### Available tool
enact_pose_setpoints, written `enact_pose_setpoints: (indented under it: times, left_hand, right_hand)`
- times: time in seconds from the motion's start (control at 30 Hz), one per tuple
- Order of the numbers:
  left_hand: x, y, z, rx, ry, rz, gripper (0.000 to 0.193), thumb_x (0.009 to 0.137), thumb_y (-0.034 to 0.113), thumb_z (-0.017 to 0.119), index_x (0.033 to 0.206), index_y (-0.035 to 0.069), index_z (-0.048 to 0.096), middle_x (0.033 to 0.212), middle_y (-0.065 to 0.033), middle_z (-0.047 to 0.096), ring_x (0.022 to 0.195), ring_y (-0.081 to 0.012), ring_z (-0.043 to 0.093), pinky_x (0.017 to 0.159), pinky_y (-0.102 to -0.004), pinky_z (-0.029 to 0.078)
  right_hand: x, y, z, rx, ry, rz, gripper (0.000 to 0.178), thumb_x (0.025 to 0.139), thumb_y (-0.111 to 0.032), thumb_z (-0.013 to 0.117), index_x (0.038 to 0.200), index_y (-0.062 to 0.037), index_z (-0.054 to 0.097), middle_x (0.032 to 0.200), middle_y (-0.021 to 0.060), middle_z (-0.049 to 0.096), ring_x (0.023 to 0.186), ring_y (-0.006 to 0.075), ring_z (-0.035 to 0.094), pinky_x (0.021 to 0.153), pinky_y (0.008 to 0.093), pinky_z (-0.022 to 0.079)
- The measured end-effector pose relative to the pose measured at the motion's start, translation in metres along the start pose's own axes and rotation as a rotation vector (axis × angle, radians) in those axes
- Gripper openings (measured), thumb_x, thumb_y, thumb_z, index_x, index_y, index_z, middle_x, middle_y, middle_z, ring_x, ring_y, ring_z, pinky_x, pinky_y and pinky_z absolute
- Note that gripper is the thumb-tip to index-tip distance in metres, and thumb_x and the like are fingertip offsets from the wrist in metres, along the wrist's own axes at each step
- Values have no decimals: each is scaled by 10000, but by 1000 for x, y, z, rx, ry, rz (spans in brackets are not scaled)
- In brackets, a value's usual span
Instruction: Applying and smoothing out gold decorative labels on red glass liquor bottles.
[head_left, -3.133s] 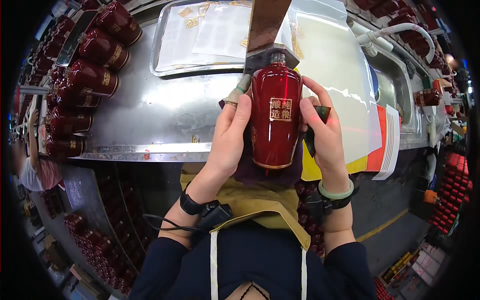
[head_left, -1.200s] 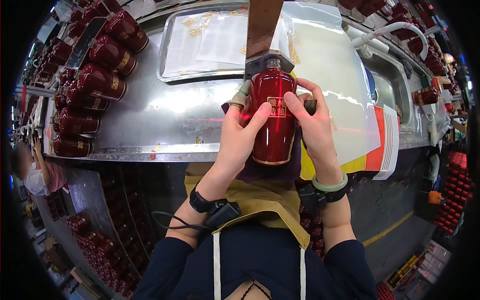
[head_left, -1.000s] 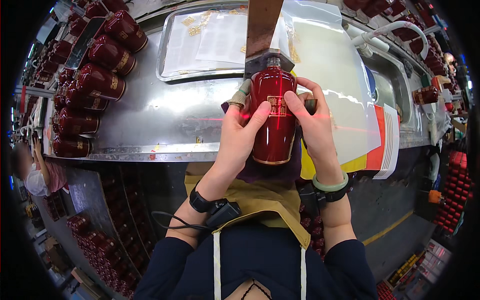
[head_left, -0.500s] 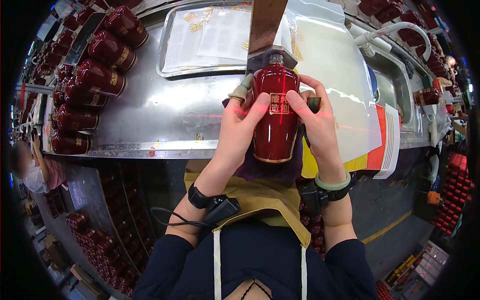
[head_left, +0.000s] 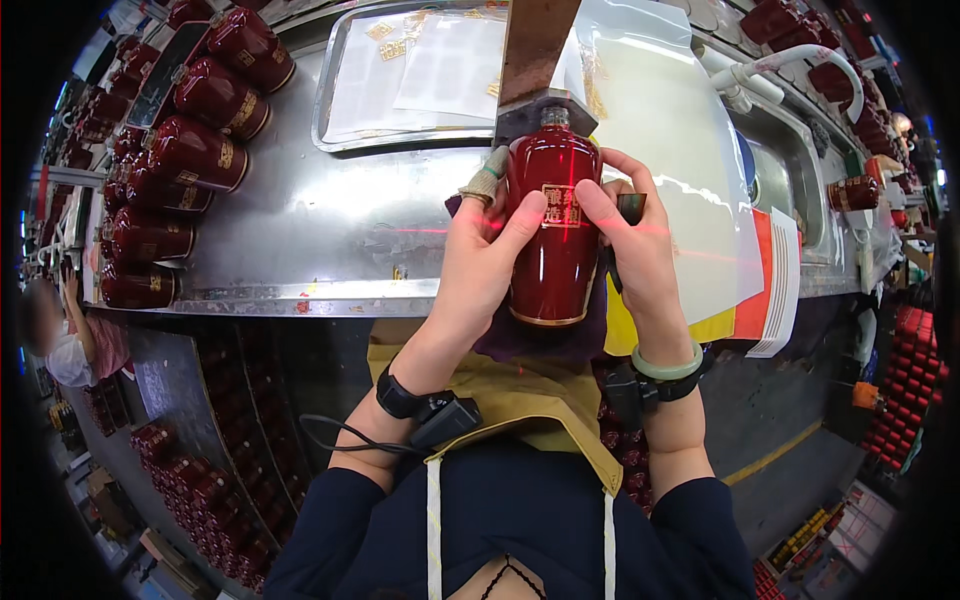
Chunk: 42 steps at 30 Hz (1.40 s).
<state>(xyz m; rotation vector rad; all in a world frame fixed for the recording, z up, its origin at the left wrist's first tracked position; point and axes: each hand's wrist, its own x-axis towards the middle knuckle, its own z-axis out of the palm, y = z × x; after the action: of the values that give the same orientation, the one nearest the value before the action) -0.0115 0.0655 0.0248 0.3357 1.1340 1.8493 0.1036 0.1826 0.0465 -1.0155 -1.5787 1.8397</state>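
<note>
A glossy dark red bottle lies on its side, its clear neck pointing away from me toward a metal stop. On its upper face sits a square gold label with characters. My left hand grips the bottle's left side, thumb pressing at the label's left edge; knit and greenish covers sheathe a finger. From the other side my right hand closes on the bottle, thumb on the label's right edge. A dark, round-ended object is tucked among its fingers. Purple cloth lies under the bottle. Red laser lines cross the label.
Beyond the bottle, a metal tray carries white sheets and gold labels. Several red bottles line the steel bench's left side. At right are a translucent sheet, a sink and a white curved pipe. Another person is at far left.
The bottle and both hands sit very slightly farther right in the picture. My left thumb now reaches a little onto the label's edge. The two-handed hold is otherwise the same.
</note>
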Motion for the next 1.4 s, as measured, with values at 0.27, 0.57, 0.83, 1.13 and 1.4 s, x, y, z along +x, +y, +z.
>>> enact_pose_setpoints:
  times: [0.27,0.57,0.83,1.13,1.4]
  left_hand:
    - [-1,0,0,21,-7,10,648,1032,174,677,1565,-12,359,1438,-125,578,1267,-160,588,1087,-330,487]
    - [0,3,-2,-79,-6,-24,602,1064,184,622,1568,-11,355,1448,-127,571,1288,-169,574,1110,-340,465]
    - [-5,0,-1,98,-61,58,719,1014,153,699,1589,-26,306,1501,-140,525,1334,-186,543,1124,-344,449]
    - [-5,-1,-2,55,-51,52,769,996,147,725,1598,-36,283,1505,-149,521,1330,-184,544,1122,-348,447]
    - [-7,2,0,64,-40,34,759,1000,143,717,1595,-42,283,1501,-155,521,1324,-184,549,1119,-343,449]
  right_hand:
    - [1,2,1,6,3,-14,572,937,-193,813,1383,25,528,841,-70,479,797,24,488,756,181,438]
    - [-1,2,-9,2,-47,-15,505,1017,-243,705,1411,12,519,916,-36,527,900,54,537,844,214,444]
    - [-50,-14,-15,-119,13,-245,273,995,3,638,1262,21,588,1134,55,626,1018,98,588,884,249,479]
    - [-55,-3,-2,-247,-4,-243,194,960,-19,699,1142,42,670,1012,95,712,900,136,681,806,275,540]
    - [-56,-3,-1,-277,2,-265,195,952,-12,707,1136,45,673,1022,101,718,894,137,691,795,268,543]
